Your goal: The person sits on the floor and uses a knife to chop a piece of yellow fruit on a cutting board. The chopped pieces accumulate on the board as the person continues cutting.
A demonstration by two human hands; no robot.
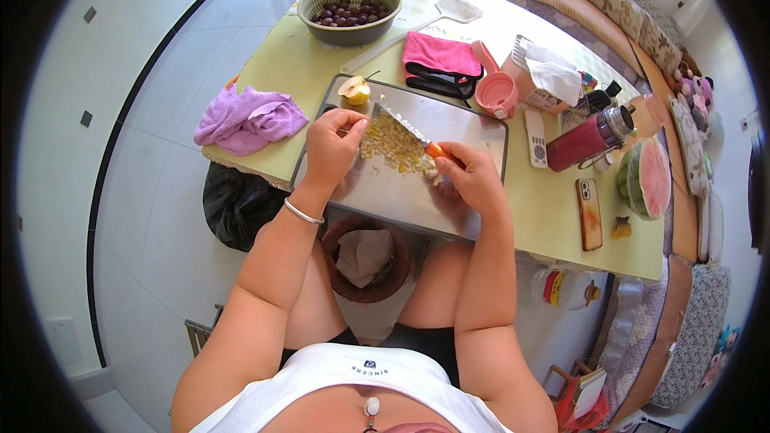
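Observation:
My right hand (472, 180) is wrapped round the orange handle of a kitchen knife (407, 126). Bits of food cling to its blade, which slants up and left over a heap of finely chopped, pale yellow-green pieces (393, 147). Beside the heap, close to the blade's tip, my left hand (337, 140) has thumb and fingers pinched together; whatever is between them is too small to make out. The pieces lie on a metal-faced cutting board (473, 127) with a dark rim. Near its far left corner sits a cut pear half (353, 91) with its stem.
A colander of dark grapes (350, 35) stands far left, a purple cloth (249, 119) nearer. Rightward are a pink cloth (437, 56), pink cup lid (496, 95), tissue box (539, 84), remote (536, 138), bottle (584, 140), phone (589, 212) and cut watermelon (644, 180). Below stands a bin (330, 248).

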